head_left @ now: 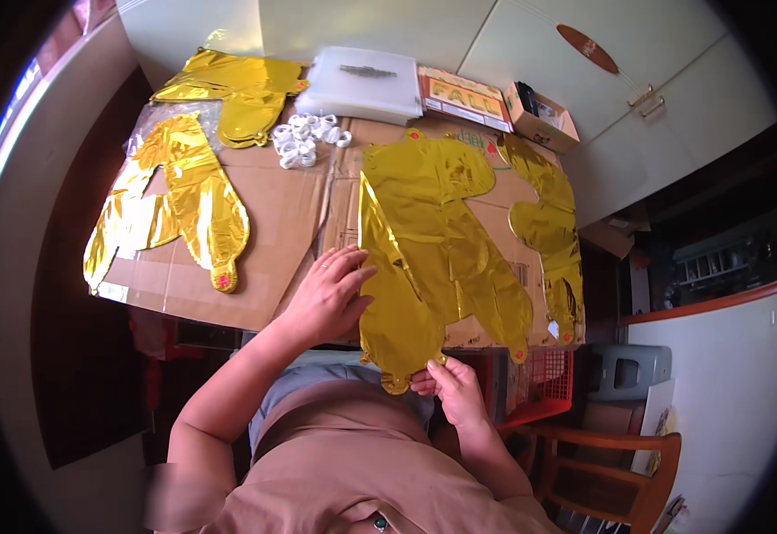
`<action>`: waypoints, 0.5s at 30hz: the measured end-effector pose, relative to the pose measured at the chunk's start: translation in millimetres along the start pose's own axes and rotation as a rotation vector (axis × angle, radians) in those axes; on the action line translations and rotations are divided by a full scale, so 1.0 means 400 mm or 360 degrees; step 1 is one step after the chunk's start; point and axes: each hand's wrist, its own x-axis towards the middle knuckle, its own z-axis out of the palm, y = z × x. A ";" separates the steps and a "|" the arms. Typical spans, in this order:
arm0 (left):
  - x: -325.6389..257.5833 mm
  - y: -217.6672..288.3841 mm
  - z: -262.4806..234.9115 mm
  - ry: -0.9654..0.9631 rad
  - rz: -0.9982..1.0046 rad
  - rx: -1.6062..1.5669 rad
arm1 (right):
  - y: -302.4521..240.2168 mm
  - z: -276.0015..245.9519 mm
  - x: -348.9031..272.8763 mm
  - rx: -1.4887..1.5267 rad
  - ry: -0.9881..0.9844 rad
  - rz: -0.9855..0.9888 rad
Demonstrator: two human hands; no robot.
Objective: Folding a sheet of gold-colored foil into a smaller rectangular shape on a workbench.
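1. The left hand [326, 292] touches the left edge of a large gold foil balloon [424, 245].
2. The right hand [453, 389] pinches its bottom edge.
3. White rolls [299, 140] lie on the cardboard [273, 209] near another foil balloon [215, 209].
4. A wooden chair [615, 445] stands lower right.

Brown cardboard [282, 205] beneath gold foil balloons [214, 203] and white rolls [289, 148].

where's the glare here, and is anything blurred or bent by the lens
Head view: white glare washes over the left foil; head view: the large foil looks duller, bar bright streaks near its left edge; head view: a smeared patch covers part of the left arm; head view: the left wall curves along the dark rim.
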 end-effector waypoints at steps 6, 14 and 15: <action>0.022 -0.015 -0.017 0.0004 0.0026 0.0039 | -0.010 0.002 0.009 0.0240 -0.0041 -0.0003; 0.140 -0.134 0.028 0.0098 -0.0111 0.0317 | -0.008 0.023 0.024 0.0069 0.0004 -0.0014; 0.152 -0.141 0.038 0.0094 -0.0081 0.0336 | -0.015 0.028 0.023 0.0039 0.0005 -0.0021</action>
